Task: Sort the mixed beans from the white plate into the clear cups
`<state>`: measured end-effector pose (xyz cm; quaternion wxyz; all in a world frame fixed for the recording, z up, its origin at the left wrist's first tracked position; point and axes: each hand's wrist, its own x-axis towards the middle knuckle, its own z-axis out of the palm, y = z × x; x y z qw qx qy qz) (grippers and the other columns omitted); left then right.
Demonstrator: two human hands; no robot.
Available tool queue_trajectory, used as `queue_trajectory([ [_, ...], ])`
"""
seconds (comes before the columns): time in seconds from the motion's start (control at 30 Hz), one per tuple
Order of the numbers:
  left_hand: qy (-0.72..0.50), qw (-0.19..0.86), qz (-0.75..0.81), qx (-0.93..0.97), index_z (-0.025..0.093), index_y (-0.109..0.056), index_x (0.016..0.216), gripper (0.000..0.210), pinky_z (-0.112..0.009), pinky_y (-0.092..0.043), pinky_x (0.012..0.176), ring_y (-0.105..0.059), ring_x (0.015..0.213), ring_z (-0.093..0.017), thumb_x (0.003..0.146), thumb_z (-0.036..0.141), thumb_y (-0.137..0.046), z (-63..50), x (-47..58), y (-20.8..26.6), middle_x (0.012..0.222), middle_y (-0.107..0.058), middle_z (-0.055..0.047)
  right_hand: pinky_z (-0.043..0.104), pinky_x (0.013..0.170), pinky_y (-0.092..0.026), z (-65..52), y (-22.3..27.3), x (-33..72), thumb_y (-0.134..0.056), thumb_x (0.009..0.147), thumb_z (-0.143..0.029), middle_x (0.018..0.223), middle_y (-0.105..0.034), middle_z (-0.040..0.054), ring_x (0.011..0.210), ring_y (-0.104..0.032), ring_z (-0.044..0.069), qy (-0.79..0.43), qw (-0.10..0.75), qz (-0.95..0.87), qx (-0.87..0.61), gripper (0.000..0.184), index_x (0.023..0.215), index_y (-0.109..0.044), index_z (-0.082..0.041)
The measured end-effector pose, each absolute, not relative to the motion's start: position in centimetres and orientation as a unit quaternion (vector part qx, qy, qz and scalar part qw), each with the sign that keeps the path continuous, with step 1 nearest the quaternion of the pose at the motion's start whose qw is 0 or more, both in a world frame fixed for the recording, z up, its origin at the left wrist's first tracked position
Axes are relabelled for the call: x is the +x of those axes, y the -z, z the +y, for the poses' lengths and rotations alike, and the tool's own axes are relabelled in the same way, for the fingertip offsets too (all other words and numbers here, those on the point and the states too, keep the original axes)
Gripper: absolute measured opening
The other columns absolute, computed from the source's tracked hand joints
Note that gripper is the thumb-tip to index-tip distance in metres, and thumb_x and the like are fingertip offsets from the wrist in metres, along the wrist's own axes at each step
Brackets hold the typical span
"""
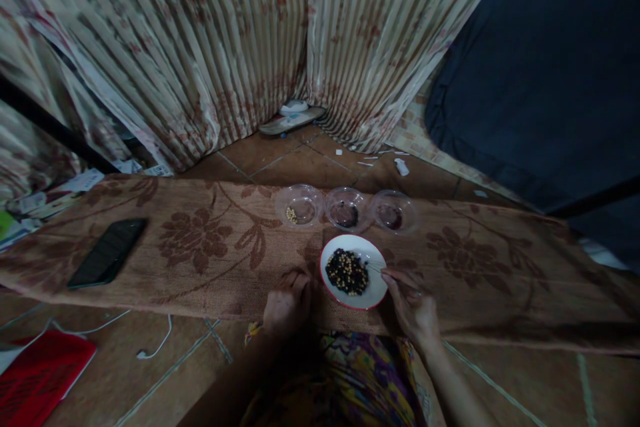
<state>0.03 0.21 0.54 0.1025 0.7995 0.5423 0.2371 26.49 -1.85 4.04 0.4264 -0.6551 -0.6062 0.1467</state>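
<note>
A white bowl with a red rim (379,292) stands on the cloth-covered bench, holding a mix of small black and pale yellow beans (347,271). My right hand (413,303) is at its right edge, fingers pinched on thin tweezers (374,264) that point into the bowl towards the beans. Left of the bowl, my left hand (287,301) rests on the cloth with its fingers curled and nothing visible in them. Behind the bowl are three clear plastic cups in a row: the left cup (306,203) has some yellow beans, the middle cup (345,199) black ones, the right cup (395,203) dark reddish ones.
A black phone (107,253) lies on the brown flowered cloth (210,280) to the left. Striped curtains (240,47) hang beyond, with a skateboard (293,121) at their foot. A red bag (47,373) and a white cable (160,343) are on the tiled floor.
</note>
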Motion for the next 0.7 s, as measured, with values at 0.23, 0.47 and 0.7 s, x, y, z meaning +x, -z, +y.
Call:
queue_trajectory([
  [0.23,-0.237,0.102,0.54,0.801,0.022,-0.056,0.084,0.018,-0.027,-0.046,0.07,-0.058,0.078,-0.015,0.095,0.022,-0.041,0.2,0.0,-0.9,0.083,-0.062,-0.002,0.039,0.082,-0.051,-0.4,-5.7,26.4,-0.059,0.087,-0.045,0.092,-0.073,0.0068,0.09,-0.066,0.023,-0.163,0.47,-0.583,-0.642,0.026,0.087,-0.073,-0.023],
  [0.47,-0.25,0.097,0.533,0.803,0.022,-0.056,0.088,0.015,-0.026,-0.047,0.07,-0.06,0.081,-0.015,0.094,0.018,-0.043,0.3,-0.3,-0.2,0.086,-0.063,-0.003,0.035,0.082,-0.052,6.1,-9.3,24.6,-0.057,0.089,-0.041,0.091,-0.074,0.0071,0.089,-0.067,0.021,-0.157,0.56,-0.564,-0.586,0.026,0.084,-0.072,-0.02],
  [0.7,-0.245,0.109,0.529,0.805,0.022,-0.056,0.086,0.015,-0.026,-0.048,0.072,-0.06,0.083,-0.015,0.094,0.019,-0.043,0.3,-0.3,-0.4,0.086,-0.062,-0.003,0.036,0.084,-0.051,5.0,-9.1,24.0,-0.06,0.087,-0.039,0.092,-0.073,0.0071,0.091,-0.067,0.021,-0.146,0.583,-0.533,-0.595,0.024,0.084,-0.072,-0.019],
])
